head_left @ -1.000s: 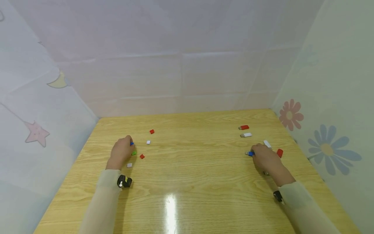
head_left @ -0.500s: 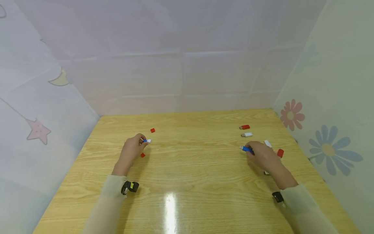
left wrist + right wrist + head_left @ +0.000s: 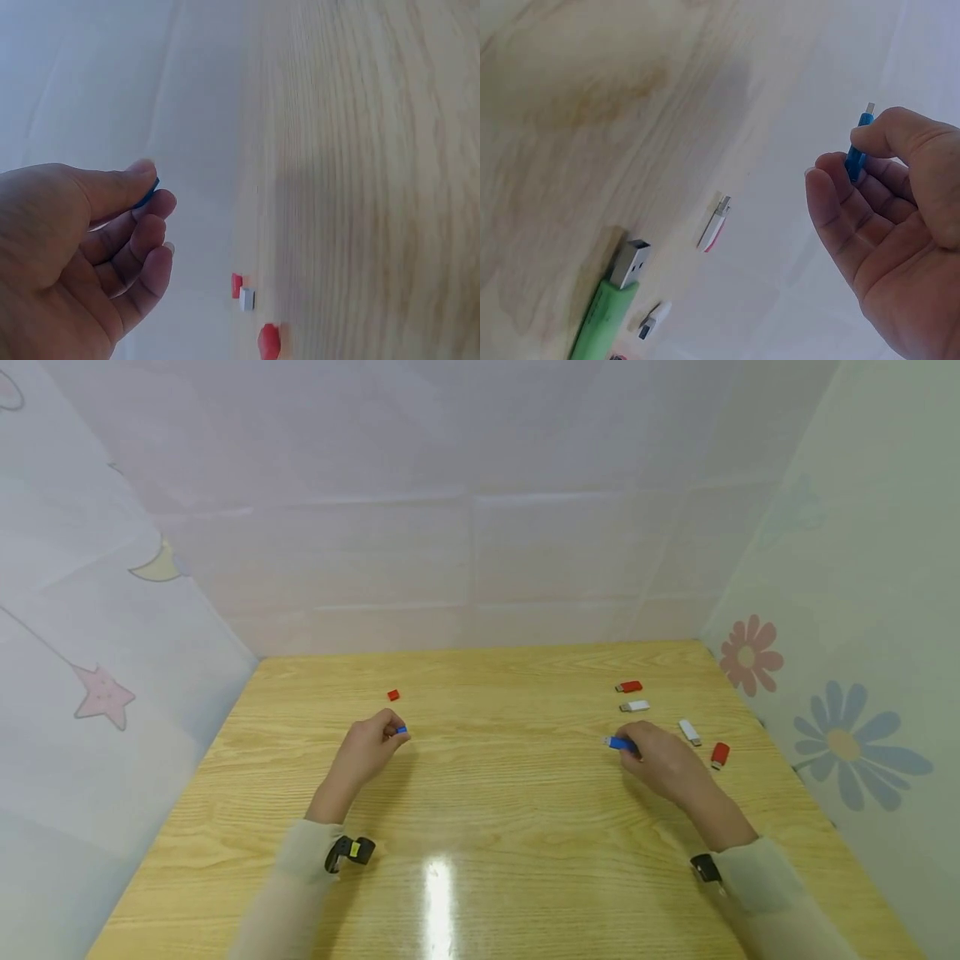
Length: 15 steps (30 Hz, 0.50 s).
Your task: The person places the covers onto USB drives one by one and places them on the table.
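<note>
In the head view my left hand (image 3: 367, 750) is over the left part of the table, pinching a small blue cap (image 3: 402, 729) between thumb and forefinger. The left wrist view shows that cap (image 3: 147, 196) mostly covered by the fingertips. On the right, my right hand (image 3: 663, 762) holds a blue USB flash drive (image 3: 621, 744), its metal plug pointing left toward the other hand. Thumb and fingers grip the drive's body (image 3: 857, 154) in the right wrist view. Both hands are raised off the wooden table (image 3: 495, 827), with a wide gap between them.
A red cap (image 3: 393, 695) lies beyond the left hand; the left wrist view adds a white cap (image 3: 247, 299) and another red one (image 3: 268, 342). Red (image 3: 629, 687) and white (image 3: 635, 706) flash drives lie at the right. A green drive (image 3: 604, 319) shows in the right wrist view.
My left hand has lifted the blue cap and carried it to the right. My right hand has raised the blue flash drive and shifted slightly left.
</note>
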Motion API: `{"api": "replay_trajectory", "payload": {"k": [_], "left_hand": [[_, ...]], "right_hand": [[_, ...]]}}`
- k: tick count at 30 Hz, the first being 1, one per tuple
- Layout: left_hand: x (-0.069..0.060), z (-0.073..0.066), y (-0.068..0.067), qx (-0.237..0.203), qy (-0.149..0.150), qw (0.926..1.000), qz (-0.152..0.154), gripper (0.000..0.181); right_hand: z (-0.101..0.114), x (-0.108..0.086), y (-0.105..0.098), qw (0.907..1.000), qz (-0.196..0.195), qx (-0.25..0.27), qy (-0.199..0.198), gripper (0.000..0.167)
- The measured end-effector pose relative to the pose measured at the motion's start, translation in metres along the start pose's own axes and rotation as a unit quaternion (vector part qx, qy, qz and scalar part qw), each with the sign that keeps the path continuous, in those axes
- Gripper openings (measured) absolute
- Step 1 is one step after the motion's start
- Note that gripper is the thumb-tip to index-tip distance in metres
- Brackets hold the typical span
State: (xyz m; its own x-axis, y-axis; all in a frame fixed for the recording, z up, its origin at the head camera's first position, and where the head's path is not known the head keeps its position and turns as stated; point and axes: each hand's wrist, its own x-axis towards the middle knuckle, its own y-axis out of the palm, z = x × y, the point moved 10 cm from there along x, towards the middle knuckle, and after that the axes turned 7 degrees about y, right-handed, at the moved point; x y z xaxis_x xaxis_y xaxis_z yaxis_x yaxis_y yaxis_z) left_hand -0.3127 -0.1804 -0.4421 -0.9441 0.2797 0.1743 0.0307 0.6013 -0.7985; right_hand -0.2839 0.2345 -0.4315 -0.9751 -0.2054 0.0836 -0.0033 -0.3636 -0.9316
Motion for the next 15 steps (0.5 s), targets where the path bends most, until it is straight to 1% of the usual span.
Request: {"api": "replay_trajectory", "payload": {"k": [6, 12, 15], "left_hand": [[0.002, -0.012, 0.011, -0.038, 0.017, 0.9991, -0.005, 0.019], [0.004, -0.026, 0.026, -0.07, 0.029, 0.997, 0.014, 0.021], [0.006, -0.035, 0.033, -0.077, 0.036, 0.9961, 0.02, 0.02]], "right_hand": [[0.01, 0.0, 0.002, 0.9999, 0.002, 0.012, -0.009, 0.02], [0.023, -0.001, 0.004, 0.9994, -0.009, 0.007, -0.033, 0.02], [0.03, -0.001, 0.003, 0.9986, -0.019, 0.006, -0.048, 0.02]]}}
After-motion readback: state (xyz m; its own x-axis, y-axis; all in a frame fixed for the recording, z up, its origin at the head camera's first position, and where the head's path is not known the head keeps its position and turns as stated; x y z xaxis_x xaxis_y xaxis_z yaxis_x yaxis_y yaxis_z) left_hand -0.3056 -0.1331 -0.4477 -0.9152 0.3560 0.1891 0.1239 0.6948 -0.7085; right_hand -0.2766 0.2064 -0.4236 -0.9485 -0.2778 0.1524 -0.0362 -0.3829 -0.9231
